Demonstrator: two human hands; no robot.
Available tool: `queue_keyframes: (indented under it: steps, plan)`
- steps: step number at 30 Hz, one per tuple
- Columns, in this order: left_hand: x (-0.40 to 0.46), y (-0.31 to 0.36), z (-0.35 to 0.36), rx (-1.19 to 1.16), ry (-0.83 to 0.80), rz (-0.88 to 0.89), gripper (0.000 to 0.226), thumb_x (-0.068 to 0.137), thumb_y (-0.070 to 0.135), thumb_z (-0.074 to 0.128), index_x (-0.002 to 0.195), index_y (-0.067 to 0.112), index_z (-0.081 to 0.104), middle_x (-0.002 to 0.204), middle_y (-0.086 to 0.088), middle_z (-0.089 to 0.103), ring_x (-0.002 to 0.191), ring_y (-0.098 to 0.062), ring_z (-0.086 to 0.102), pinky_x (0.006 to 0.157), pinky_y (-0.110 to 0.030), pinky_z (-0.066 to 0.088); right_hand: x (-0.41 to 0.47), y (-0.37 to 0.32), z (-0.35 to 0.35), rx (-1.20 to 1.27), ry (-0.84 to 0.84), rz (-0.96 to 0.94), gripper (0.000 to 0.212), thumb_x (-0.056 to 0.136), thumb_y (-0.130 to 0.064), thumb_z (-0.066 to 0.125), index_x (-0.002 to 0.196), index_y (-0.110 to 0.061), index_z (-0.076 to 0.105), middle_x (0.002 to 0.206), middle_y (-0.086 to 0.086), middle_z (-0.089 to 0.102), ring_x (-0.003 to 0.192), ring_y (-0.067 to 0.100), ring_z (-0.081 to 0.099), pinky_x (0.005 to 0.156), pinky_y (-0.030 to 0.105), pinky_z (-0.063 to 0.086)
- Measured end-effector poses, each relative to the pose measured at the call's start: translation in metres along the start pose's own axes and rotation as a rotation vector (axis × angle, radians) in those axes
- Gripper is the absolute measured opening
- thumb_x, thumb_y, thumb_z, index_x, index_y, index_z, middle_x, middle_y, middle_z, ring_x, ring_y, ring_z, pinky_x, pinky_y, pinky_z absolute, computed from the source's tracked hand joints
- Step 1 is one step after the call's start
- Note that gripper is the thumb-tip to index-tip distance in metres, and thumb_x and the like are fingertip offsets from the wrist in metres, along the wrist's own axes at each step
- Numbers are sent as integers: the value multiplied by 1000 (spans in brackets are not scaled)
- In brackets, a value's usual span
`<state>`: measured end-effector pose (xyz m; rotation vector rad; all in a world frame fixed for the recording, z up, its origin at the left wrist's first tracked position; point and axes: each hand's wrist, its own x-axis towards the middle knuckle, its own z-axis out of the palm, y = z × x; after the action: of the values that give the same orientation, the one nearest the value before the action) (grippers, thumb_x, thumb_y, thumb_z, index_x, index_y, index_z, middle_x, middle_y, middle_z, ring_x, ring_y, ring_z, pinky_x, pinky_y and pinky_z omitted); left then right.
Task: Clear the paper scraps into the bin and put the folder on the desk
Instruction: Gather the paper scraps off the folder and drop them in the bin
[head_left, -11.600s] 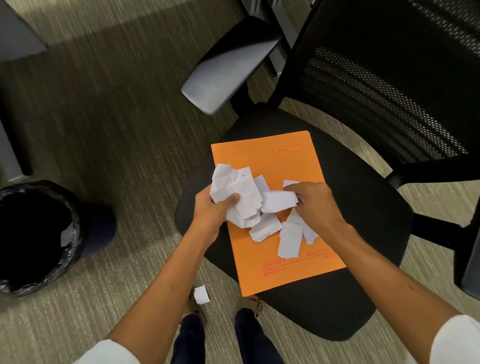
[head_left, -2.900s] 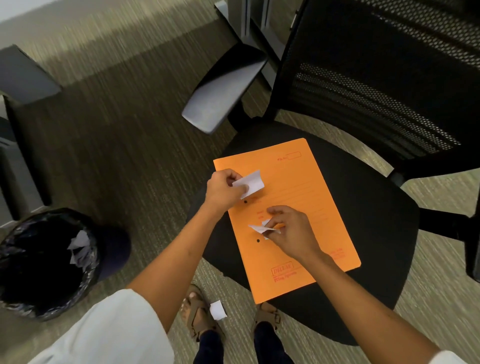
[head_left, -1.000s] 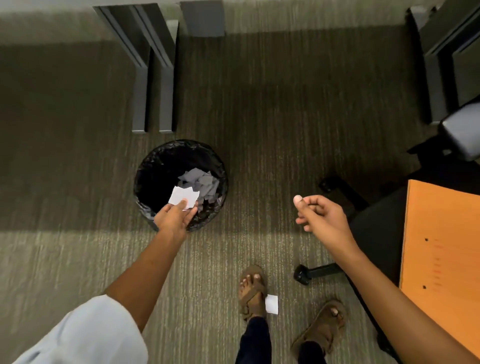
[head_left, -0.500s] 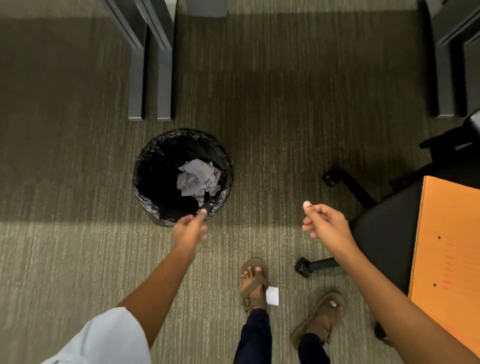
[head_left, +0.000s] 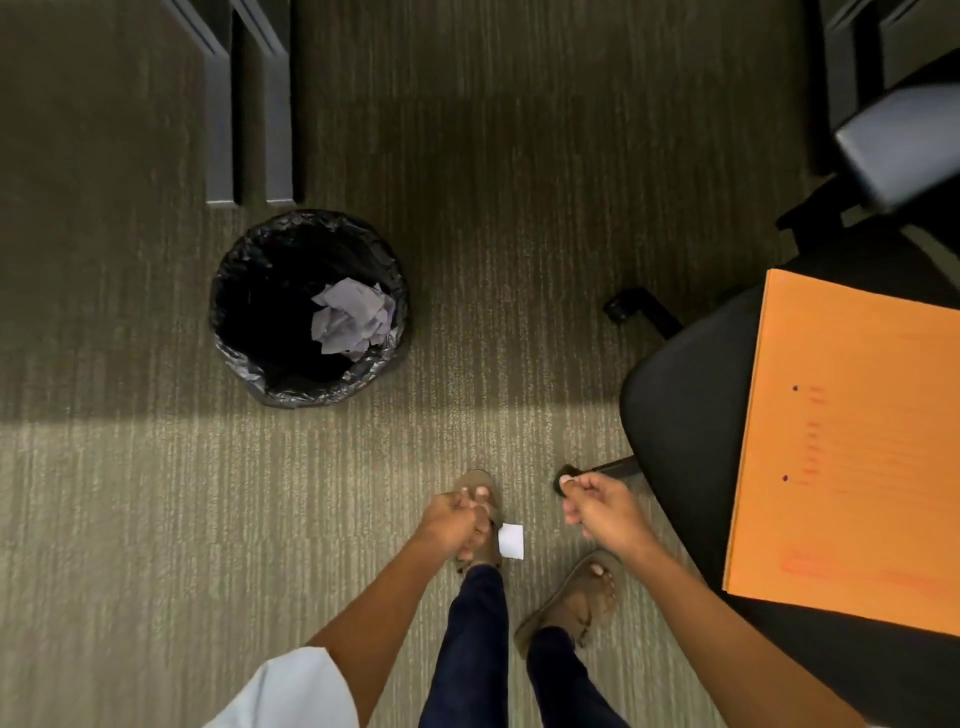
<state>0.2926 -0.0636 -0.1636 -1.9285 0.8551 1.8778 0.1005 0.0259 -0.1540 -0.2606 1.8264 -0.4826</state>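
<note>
A black-lined bin (head_left: 244, 332) stands on the carpet with crumpled white paper scraps (head_left: 350, 322) inside. One white scrap (head_left: 510, 541) lies on the floor beside my left foot. My left hand (head_left: 454, 522) hangs low just left of that scrap, apart from it, fingers curled with nothing in them. My right hand (head_left: 597, 506) hovers to the scrap's right, fingertips pinched together, and nothing shows between them. The orange folder (head_left: 852, 447) lies flat on the black chair seat (head_left: 675, 415) at the right, with no scraps on it.
Grey desk legs (head_left: 249, 104) stand behind the bin. The chair's armrest (head_left: 898, 140) and wheeled base (head_left: 639, 306) are at the right. My sandalled feet (head_left: 571, 603) stand on open carpet between bin and chair.
My left hand let its scrap fall into the bin, then pulled back and dropped toward the scrap by my foot. My right hand also lowered. The view has tipped downward.
</note>
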Motion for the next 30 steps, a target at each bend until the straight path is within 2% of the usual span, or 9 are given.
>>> queue_keyframes:
  steps: [4,7,10,14,18,22,26,28,30]
  plan:
    - [-18,-13,11,-34,49,15,11,92,0,56,100,7,52,80,-10,63,63,-19,57,59,-30,45,-19,25,-10,-2,-5,-5,26,98,-27,61,76,-13,63,70,4,68,71,20,64,63,27,41]
    - [-22,-17,19,-59,102,47,10,93,1,55,102,7,53,86,-13,65,64,-18,58,56,-27,45,-27,35,-15,16,-15,12,23,98,-23,62,78,-11,63,71,2,67,70,16,64,58,23,41]
    - [-20,-30,34,-68,102,39,6,95,3,52,99,8,54,90,-14,66,63,-16,58,55,-28,45,-31,55,-14,15,-20,49,21,97,-23,62,80,-12,64,74,4,68,74,18,64,71,31,45]
    - [-13,-59,48,-104,82,-8,9,94,1,52,92,10,52,81,-11,63,59,-16,55,46,-25,41,-32,87,-3,-7,-10,137,13,94,-21,64,88,-10,69,82,5,73,78,19,68,81,36,51]
    - [8,-98,48,-77,99,-34,6,94,6,56,98,9,59,88,-12,70,70,-19,64,55,-32,52,-21,110,17,40,22,239,3,92,-11,67,95,-9,67,88,9,72,71,17,64,63,28,50]
    - [47,-136,55,-176,128,-98,13,96,1,48,100,10,56,78,-6,65,59,-14,60,51,-28,52,6,129,50,107,73,302,15,87,0,71,96,-10,66,91,8,70,69,13,62,58,26,50]
    - [81,-163,71,-228,73,-153,18,95,-1,46,86,13,53,72,-4,56,60,-14,53,56,-29,47,38,150,81,146,78,334,21,82,-3,77,84,-19,63,92,2,71,82,16,66,75,35,59]
    - [105,-174,79,-209,63,-140,15,93,0,48,87,12,54,72,-4,55,62,-15,52,58,-28,46,59,161,94,143,67,338,22,80,-3,80,89,-16,64,92,2,71,81,15,66,72,33,59]
    - [128,-182,84,-205,48,-131,16,94,1,49,88,13,57,75,-5,55,65,-16,51,62,-29,44,80,173,106,145,82,343,25,78,1,80,93,-12,65,94,6,71,83,18,66,76,38,60]
